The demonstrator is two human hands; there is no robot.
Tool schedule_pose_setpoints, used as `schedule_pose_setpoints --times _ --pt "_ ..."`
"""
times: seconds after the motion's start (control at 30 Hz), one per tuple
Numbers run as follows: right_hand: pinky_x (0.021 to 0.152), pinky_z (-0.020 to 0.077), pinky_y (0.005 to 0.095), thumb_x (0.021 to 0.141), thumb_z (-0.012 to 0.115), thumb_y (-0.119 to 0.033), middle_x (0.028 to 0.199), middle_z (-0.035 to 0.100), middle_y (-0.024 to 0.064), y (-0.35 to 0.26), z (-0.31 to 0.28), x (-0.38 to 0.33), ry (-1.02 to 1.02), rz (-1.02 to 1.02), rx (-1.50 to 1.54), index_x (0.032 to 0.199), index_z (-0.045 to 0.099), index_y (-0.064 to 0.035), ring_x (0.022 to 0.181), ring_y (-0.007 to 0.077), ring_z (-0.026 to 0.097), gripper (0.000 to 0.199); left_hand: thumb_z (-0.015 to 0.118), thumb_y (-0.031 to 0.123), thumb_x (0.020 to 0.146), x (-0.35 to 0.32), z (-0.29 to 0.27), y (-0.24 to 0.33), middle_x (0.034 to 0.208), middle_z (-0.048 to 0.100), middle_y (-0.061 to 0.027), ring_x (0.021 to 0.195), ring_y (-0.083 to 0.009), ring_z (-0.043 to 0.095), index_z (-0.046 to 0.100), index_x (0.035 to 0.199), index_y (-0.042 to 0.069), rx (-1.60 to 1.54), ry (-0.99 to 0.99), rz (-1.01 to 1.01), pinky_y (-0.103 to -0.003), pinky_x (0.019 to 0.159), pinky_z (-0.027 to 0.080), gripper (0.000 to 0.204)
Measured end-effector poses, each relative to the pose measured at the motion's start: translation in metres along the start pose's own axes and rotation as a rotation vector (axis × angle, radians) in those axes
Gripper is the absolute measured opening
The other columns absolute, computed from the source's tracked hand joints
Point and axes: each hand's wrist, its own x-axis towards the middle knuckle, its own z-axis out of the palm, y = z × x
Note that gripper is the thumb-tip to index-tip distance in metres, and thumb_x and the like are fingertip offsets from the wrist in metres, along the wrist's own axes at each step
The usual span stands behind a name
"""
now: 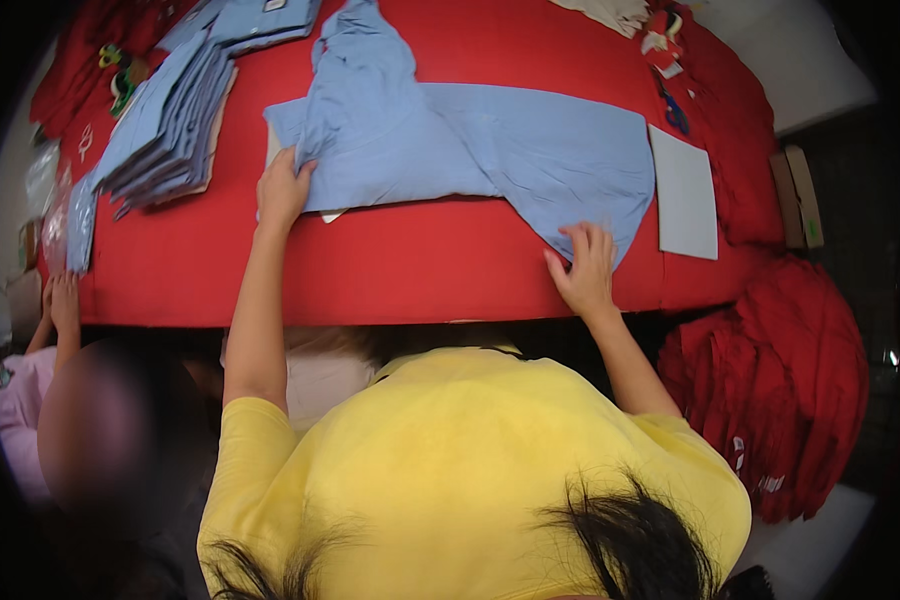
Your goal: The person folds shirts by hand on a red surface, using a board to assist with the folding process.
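- A light blue garment (400, 150) lies on the red desk (400, 270), right of the stack of folded blue garments (170, 120).
- Its matte cloth is creased, bunched on the side nearer the stack; one long part extends away from the person, and another, farther from the stack, bends back toward the person.
- White edges of something flat peep out beneath its stack-side end.
- The left hand (285, 190), just right of the stack, has its fingers bent close together at the garment's edge; whether they grip cannot be told.
- The right hand (588, 268), well right of the stack, has fingers slightly spread, thumb apart, on the garment's far end, pinching nothing visible.
- Farther right of the stack lies a pale rectangular board (686, 195).
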Motion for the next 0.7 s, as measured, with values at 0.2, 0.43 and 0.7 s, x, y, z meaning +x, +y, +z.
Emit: schedule_pose_setpoints --times 0.2,0.43,0.7 --pt "0.083 0.0411 0.044 0.086 0.058 -0.012 0.092 0.06 0.0174 0.097 -0.002 -0.002 0.088 0.296 0.101 0.1 0.061 -0.0011 0.093 0.0354 0.055 0.017 0.058 0.018 0.086 0.008 0.001 0.021 0.097 0.064 -0.0223 0.091 -0.0426 0.06 0.058 0.108 0.002 0.265 -0.023 -0.042 -0.049 0.078 0.047 0.027" --pt "0.088 0.0399 0.0506 0.087 0.06 -0.024 0.105 0.063 0.0141 0.172 0.014 0.164 0.282 0.375 -0.436 0.104 0.063 -0.0095 0.104 0.0313 0.056 0.023 0.055 0.014 0.087 0.01 0.033 0.012 0.088 0.063 -0.024 0.082 -0.0438 0.059 0.053 0.1 0.001 0.19 0.141 -0.043 -0.051 0.069 0.045 0.019" --pt "0.114 0.0059 0.0544 0.094 0.039 -0.053 0.153 0.024 0.0163 0.142 0.067 0.123 -0.103 0.434 -0.216 0.146 0.033 -0.0129 0.143 0.0318 0.017 0.065 0.055 0.026 0.09 0.003 0.028 -0.009 0.083 0.066 -0.021 0.078 -0.0438 0.062 0.058 0.107 0.01 0.233 0.204 -0.213 -0.051 0.067 0.047 0.023"
